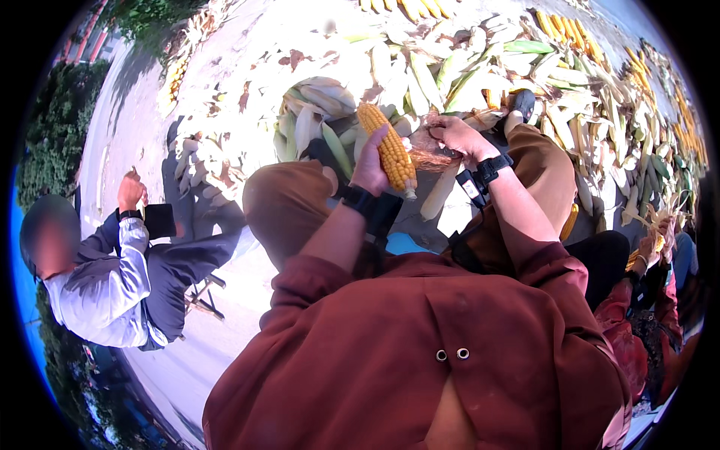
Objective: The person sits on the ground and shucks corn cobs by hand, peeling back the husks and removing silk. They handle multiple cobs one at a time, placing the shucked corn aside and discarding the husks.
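My left hand (371, 160) grips a husked yellow ear of corn (388, 149), tilted with its pale stub end towards my body. Bare kernels show along its whole visible length. To the right of the ear, my right hand (462, 136) pinches a tuft of brown, dry corn silk (432, 160); some husk may be caught with it, but I cannot tell. Between my knees, below the hands, lies a pale husk piece (440, 194) on the ground.
Loose husks and unhusked ears (433, 79) spread in front of my feet. Husked ears (568, 34) lie in rows farther off. To the left sits a person (101, 304) on a folding stool (205, 301). At right, another person's hands (652, 250) hold an ear.
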A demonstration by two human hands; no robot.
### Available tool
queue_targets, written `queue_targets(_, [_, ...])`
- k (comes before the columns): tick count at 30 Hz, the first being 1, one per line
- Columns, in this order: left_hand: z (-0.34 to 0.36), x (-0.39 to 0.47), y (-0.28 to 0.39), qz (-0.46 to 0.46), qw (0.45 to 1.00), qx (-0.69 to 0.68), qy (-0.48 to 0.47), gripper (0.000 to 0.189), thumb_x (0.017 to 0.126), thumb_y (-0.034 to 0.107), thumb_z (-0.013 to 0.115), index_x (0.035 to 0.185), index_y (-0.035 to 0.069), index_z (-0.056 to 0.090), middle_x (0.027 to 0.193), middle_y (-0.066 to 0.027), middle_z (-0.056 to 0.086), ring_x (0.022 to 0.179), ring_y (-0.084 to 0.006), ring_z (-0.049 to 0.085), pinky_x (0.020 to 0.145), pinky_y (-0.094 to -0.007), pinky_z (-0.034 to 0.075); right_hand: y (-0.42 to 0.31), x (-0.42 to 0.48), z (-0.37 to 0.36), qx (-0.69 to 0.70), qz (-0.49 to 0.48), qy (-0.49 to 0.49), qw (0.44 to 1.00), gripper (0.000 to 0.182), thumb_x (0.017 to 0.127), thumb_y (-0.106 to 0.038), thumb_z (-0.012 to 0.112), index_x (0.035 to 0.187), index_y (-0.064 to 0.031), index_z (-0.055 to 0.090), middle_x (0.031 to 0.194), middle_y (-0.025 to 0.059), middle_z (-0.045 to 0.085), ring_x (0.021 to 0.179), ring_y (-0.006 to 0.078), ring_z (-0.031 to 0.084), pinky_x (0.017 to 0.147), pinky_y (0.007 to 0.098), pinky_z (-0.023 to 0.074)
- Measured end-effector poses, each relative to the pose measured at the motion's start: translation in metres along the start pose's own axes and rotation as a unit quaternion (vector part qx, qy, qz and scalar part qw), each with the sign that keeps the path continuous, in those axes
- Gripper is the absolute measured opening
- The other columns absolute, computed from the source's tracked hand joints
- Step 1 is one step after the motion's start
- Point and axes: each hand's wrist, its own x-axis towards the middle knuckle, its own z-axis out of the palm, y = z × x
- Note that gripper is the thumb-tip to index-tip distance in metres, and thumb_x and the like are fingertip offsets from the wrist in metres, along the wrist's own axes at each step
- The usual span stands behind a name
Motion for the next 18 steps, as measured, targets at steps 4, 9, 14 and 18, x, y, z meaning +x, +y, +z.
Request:
queue_targets(4, [-0.003, 0.001, -0.002, -0.041, 0.998, -0.032, -0.037, 0.035, 0.085, 0.031, 0.057, 0.100, 0.001, 0.048, 0.088, -0.0142, 0.056, 0.080, -0.0275, 0.058, 0.073, -0.0408, 0.050, 0.001, 0.000, 0.009, 0.162, 0.008, -0.104, 0.981, 0.066, 0.084, -0.043, 0.058, 0.135, -0.0114, 0.031, 0.099, 0.0008, 0.057, 0.066, 0.0041, 0.046, 0.047, 0.0154, 0.0335])
queue_targets(9, [0.005, -0.013, -0.009, -0.025, 0.998, 0.015, -0.056, 0.032, 0.088, 0.033, 0.051, 0.103, 0.005, 0.050, 0.092, -0.0106, 0.058, 0.080, -0.0224, 0.059, 0.071, -0.0359, 0.050, -0.003, -0.008, 0.029, 0.213, 0.026, -0.242, 0.946, 0.087, 0.076, -0.042, 0.068, 0.141, -0.0195, 0.014, 0.100, -0.0007, 0.051, 0.063, 0.0041, 0.041, 0.045, 0.0156, 0.0314])
queue_targets(14, [0.022, -0.015, -0.002, -0.069, 0.997, -0.008, -0.030, 0.031, 0.085, 0.031, 0.056, 0.097, 0.003, 0.051, 0.085, -0.0086, 0.057, 0.077, -0.0213, 0.058, 0.073, -0.0343, 0.049, 0.020, -0.006, 0.024, 0.304, 0.056, -0.256, 0.916, 0.073, 0.079, -0.025, 0.068, 0.138, -0.0126, 0.026, 0.091, -0.0049, 0.048, 0.070, 0.0050, 0.040, 0.059, 0.0195, 0.0350])
queue_targets(18, [0.008, -0.012, -0.001, -0.039, 0.998, -0.034, -0.020, 0.028, 0.083, 0.028, 0.059, 0.097, 0.005, 0.051, 0.086, -0.0074, 0.056, 0.077, -0.0194, 0.056, 0.073, -0.0332, 0.049, 0.022, -0.007, 0.028, 0.319, 0.084, -0.267, 0.906, 0.064, 0.079, -0.018, 0.068, 0.133, -0.0132, 0.036, 0.090, -0.0076, 0.050, 0.069, 0.0038, 0.044, 0.057, 0.0202, 0.0363])
